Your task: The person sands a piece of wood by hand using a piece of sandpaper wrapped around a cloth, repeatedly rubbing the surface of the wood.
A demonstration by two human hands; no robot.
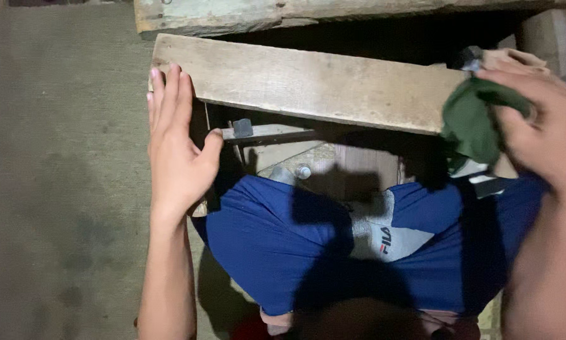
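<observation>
Fingers of the left hand (177,151) lie flat and spread on the near left end of a weathered pale wooden plank (308,85), thumb hooked under its edge, the grip wide and holding nothing. At the plank's right end, the right hand (544,126) has its grip closed around a crumpled dark green cloth (475,123), pressed against the wood. Under the plank sits a small grey metal block (242,128) on a thin wooden crossbar (273,133). Blue shorts (276,245) fill the foreground, and grey concrete floor (56,176) stretches away to the left.
</observation>
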